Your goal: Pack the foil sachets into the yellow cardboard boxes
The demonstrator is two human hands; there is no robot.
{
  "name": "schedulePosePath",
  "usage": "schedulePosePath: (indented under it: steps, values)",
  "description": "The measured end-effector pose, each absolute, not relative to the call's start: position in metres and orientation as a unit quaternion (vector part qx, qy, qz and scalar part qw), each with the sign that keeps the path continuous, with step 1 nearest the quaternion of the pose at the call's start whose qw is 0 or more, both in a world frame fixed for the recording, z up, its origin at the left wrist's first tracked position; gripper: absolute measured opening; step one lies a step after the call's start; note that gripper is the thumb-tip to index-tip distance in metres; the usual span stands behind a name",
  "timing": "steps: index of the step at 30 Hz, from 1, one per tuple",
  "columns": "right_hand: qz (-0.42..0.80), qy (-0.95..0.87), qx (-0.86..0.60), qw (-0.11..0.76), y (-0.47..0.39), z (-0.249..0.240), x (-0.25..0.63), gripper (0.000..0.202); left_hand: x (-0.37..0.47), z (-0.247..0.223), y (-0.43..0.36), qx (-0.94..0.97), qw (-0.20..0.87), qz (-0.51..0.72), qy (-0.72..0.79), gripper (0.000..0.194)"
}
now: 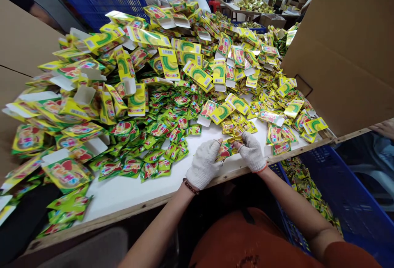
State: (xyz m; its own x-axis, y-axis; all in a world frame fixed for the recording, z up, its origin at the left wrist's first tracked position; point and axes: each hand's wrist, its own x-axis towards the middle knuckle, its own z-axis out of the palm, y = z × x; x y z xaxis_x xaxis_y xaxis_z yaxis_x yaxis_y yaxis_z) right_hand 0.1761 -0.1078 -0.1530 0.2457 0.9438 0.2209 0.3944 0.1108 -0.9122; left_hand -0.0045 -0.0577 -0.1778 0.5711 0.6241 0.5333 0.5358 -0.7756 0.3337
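My left hand (203, 164), in a white knitted glove with bare fingertips, grips a small printed carton (225, 150) in green, red and yellow at the table's front edge. My right hand (253, 152), gloved the same way, pinches a small yellow sachet (237, 140) against the carton's right end. Fingers partly cover both, so I cannot tell how far the sachet is inside. Just beyond my hands lie loose yellow sachets (238, 123) and several cartons (222, 113). To the left spreads a heap of green sachets (160, 128).
Cartons with open flaps (166, 62) are piled high across the back. A blue crate (347, 194) with yellow cartons stands below the table at right, another blue crate (104, 5) behind at left. A tall cardboard sheet (344, 54) borders the right side.
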Motion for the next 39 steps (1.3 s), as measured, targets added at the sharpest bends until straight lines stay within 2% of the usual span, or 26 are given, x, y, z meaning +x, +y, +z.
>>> schedulePosePath:
  steps: [2, 6, 9, 12, 14, 16, 19, 22, 25, 29, 31, 34, 36, 39]
  values:
    - [0.258, -0.557, -0.626, 0.481, -0.108, -0.152, 0.174, 0.022, -0.002, -0.178, -0.06, 0.878, 0.083, 0.325, 0.341, 0.056]
    - [0.292, -0.602, -0.637, 0.383, -0.111, -0.144, 0.181, 0.015, 0.0, -0.18, -0.065, 0.871, 0.11, 0.31, 0.365, 0.054]
    - [0.329, -0.576, -0.632, 0.4, -0.114, -0.137, 0.187, 0.021, -0.001, -0.181, -0.065, 0.87, 0.068, 0.324, 0.365, 0.059]
    - [0.308, -0.536, -0.651, 0.441, -0.117, -0.135, 0.186, 0.025, -0.001, -0.181, -0.064, 0.873, 0.033, 0.337, 0.351, 0.061]
    - [0.308, -0.543, -0.658, 0.42, -0.118, -0.134, 0.182, 0.02, 0.001, -0.181, -0.065, 0.877, 0.024, 0.332, 0.347, 0.062]
    - [0.369, -0.566, -0.64, 0.366, -0.119, -0.13, 0.182, 0.019, 0.003, -0.181, -0.068, 0.877, 0.023, 0.327, 0.351, 0.062]
    - [0.522, -0.574, -0.568, 0.274, -0.122, -0.118, 0.187, 0.022, 0.006, -0.183, -0.073, 0.871, 0.034, 0.343, 0.351, 0.064]
    - [0.6, -0.563, -0.514, 0.243, -0.122, -0.107, 0.192, 0.029, 0.009, -0.184, -0.078, 0.848, 0.064, 0.371, 0.373, 0.064]
    - [0.527, -0.604, -0.543, 0.248, -0.114, -0.103, 0.19, 0.017, 0.012, -0.178, -0.082, 0.826, 0.138, 0.379, 0.394, 0.059]
    - [0.365, -0.73, -0.522, 0.247, -0.101, -0.11, 0.184, 0.017, 0.01, -0.161, -0.083, 0.793, 0.314, 0.347, 0.391, 0.033]
    - [0.316, -0.736, -0.521, 0.297, -0.1, -0.118, 0.181, 0.017, 0.008, -0.155, -0.082, 0.728, 0.43, 0.367, 0.389, 0.03]
    - [0.273, -0.627, -0.589, 0.43, -0.105, -0.136, 0.177, 0.016, 0.004, -0.157, -0.081, 0.601, 0.555, 0.415, 0.398, 0.042]
    - [0.303, -0.552, -0.612, 0.478, -0.11, -0.149, 0.174, 0.023, 0.0, -0.162, -0.082, 0.572, 0.567, 0.426, 0.413, 0.046]
    - [0.365, -0.519, -0.597, 0.491, -0.114, -0.161, 0.171, 0.03, -0.005, -0.167, -0.081, 0.596, 0.541, 0.417, 0.422, 0.037]
